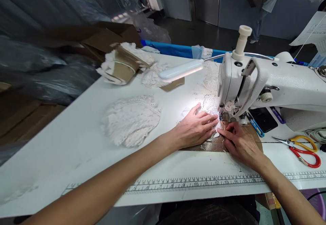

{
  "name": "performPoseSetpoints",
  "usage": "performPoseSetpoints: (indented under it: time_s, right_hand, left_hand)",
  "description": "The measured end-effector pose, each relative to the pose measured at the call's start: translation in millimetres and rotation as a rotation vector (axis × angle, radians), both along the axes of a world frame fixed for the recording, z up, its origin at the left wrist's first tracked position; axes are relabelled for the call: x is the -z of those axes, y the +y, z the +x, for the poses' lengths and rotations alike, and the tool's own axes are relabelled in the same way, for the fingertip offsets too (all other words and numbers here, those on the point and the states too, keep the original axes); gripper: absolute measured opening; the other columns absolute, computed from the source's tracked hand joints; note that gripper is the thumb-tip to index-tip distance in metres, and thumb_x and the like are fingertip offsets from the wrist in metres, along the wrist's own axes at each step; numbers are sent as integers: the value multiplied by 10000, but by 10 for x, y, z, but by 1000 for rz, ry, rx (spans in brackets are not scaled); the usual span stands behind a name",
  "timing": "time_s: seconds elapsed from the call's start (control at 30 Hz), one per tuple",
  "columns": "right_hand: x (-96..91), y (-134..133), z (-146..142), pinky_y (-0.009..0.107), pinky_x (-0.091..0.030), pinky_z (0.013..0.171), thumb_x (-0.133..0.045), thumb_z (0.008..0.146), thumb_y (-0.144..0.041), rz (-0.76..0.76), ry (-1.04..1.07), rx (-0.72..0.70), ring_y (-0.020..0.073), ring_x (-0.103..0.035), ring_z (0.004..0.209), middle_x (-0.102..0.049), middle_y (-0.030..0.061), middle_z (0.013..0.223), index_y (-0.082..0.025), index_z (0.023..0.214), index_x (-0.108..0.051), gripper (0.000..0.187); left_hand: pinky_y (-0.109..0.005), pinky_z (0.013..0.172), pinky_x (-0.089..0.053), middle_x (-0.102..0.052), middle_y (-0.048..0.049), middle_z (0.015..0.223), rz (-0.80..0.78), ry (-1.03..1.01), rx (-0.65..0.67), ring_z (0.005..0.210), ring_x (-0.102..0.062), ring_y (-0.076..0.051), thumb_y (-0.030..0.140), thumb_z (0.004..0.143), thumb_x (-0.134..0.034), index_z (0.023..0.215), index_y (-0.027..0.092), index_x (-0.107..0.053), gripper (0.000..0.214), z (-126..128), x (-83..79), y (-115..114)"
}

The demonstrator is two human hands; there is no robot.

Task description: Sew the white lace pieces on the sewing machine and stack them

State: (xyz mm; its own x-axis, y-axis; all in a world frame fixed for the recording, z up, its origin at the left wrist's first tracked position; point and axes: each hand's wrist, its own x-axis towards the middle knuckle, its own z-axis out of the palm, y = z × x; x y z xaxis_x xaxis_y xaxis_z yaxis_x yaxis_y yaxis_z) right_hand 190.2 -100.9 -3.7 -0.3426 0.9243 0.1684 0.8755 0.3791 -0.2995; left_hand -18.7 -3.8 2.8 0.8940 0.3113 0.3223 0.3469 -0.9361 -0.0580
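My left hand (197,126) lies flat, fingers stretched to the right, over a piece of white lace fabric (209,103) beside the needle area of the white sewing machine (292,86). Just right of it, my right hand (236,138) pinches the fabric's near edge between thumb and forefinger, close to the presser foot. Much of the fabric is hidden under my left hand. A lit lamp (181,70) on a bendy metal neck shines on the spot. Under both hands is a brown plate (254,140).
A lace pile (132,119) lies left, with a tied lace bundle (119,65) behind. Scissors (303,147), a phone (263,119) and a blue cutter (255,125) lie right. A printed ruler (198,184) runs along the front. A person (267,4) carries a box in the background.
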Motion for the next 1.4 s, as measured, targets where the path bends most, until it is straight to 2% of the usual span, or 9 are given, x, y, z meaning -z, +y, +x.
performPoseSetpoints:
  time_s: [0.27, 0.63, 0.87, 1.1, 1.4]
  right_hand:
    - [6, 12, 7, 324, -530, 692, -538, 876, -128, 60, 1, 13, 206, -567, 819, -598, 90, 1023, -257, 1237, -671, 406]
    - [-3, 12, 9, 332, -546, 736, -552, 878, -129, 56, -6, 22, 203, -591, 830, -604, 81, 1032, -276, 1214, -686, 391]
    - [39, 12, 25, 327, -550, 736, -552, 881, -129, 66, 33, 27, 198, -596, 833, -608, 79, 1043, -275, 1227, -682, 398]
    - [56, 25, 58, 333, -560, 767, -542, 906, -167, 38, 78, 40, 192, -602, 842, -605, 74, 1041, -299, 1228, -683, 375]
    - [46, 19, 76, 344, -565, 763, -527, 923, -176, 41, 74, 26, 199, -597, 839, -605, 85, 1034, -282, 1243, -678, 370]
  left_hand:
    - [-564, 986, -435, -675, -133, 1167, 54, -28, 4, 882, -621, -216, 262, 1024, -360, 1167, 140, -627, 326, 8, 39, 11]
    - [-547, 978, -429, -670, -124, 1173, 12, -20, 20, 845, -610, -200, 262, 1033, -308, 1042, 139, -641, 355, 18, 6, 26]
    - [-590, 997, -413, -667, -124, 1190, 23, -32, 52, 870, -629, -214, 285, 1048, -285, 1114, 130, -625, 379, 21, 5, 64]
    - [-564, 1054, -401, -681, -117, 1147, 55, -46, -4, 844, -617, -190, 272, 1039, -340, 1084, 148, -636, 323, 62, 67, 4]
    - [-563, 1022, -412, -695, -118, 1113, 34, -53, -12, 823, -613, -198, 280, 1045, -317, 1042, 140, -650, 361, 65, 70, -7]
